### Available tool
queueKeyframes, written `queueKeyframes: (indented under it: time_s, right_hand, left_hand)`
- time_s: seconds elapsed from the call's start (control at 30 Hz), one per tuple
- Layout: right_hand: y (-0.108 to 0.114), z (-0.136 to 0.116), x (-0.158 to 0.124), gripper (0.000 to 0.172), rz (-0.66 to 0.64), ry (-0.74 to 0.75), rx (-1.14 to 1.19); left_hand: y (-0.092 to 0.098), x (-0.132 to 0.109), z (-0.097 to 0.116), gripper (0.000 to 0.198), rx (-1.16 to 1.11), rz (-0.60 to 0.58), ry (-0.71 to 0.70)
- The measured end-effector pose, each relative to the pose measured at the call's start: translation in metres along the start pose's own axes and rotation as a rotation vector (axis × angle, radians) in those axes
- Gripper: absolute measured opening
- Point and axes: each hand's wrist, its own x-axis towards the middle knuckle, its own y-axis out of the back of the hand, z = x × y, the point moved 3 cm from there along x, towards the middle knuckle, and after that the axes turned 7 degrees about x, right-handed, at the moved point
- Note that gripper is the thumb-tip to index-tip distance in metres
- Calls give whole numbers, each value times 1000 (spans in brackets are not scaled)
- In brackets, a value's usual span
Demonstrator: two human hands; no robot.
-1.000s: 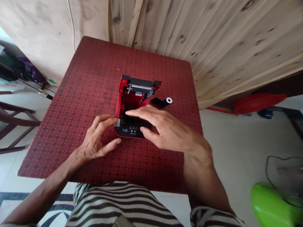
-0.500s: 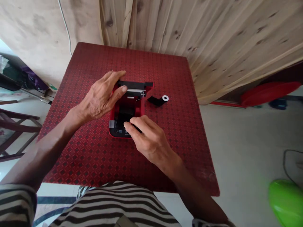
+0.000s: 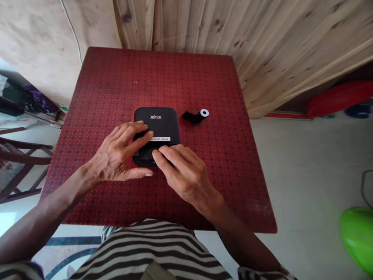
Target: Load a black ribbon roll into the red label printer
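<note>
A small printer (image 3: 157, 123) with a black lid and red trim lies on the table, its lid lowered. The spread fingertips of my left hand (image 3: 118, 151) rest on the lid's left part, with the thumb stretched out by the front edge. At the printer's front, my right hand (image 3: 185, 171) pinches the end of a dark strip (image 3: 146, 153) that comes out from under the lid. Much of that strip is hidden in shadow and behind my fingers. To the right of the printer lies a black roll (image 3: 196, 117) with a white core and a loose tail.
A red patterned cloth (image 3: 221, 163) covers the table. Wooden panelling (image 3: 198, 27) stands behind it. On the left is a wooden chair (image 3: 26, 165); a green rounded object (image 3: 357, 233) is on the floor at the right.
The printer's lid, raised before, has come down. My left hand has moved from its raised edge down onto its top. My right hand keeps its pinch at the front.
</note>
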Motion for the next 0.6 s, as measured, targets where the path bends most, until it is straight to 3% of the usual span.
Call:
queueKeyframes:
  time_s: [0.2, 0.4, 0.6]
  right_hand:
    - [-1, 2, -4, 18, 43, -19, 57]
    - [-5, 5, -8, 20, 36, -46, 90]
    - [3, 9, -14, 28, 160, -54, 146]
  left_hand:
    - [-2, 0, 0, 98, 46, -77, 49]
    - [-2, -1, 4, 109, 191, -1, -93]
    - [-4, -5, 6, 101, 166, 22, -63]
